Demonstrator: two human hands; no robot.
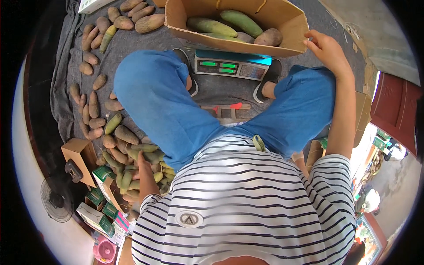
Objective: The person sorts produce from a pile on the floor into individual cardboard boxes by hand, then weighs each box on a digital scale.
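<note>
Curled fingers of a seated person's right hand (326, 47) meet a cardboard box's (290, 33) right edge, grip unclear, above a digital scale (232, 66). Several gourds (242, 23) lie inside; many remain heaped near left, where the left hand (146, 174) reaches, its hold hidden.

Low at the left, a round-grilled fan (56, 201) by a white wall (24, 163), with a brown cardboard box (79, 152) and small black object (73, 171) nearby. Below, green-and-white cartons (94, 219) clustered above a pink rounded item (105, 250). Far right, a dark red door-like panel (395, 110) next to a pale grey wall (388, 57).
</note>
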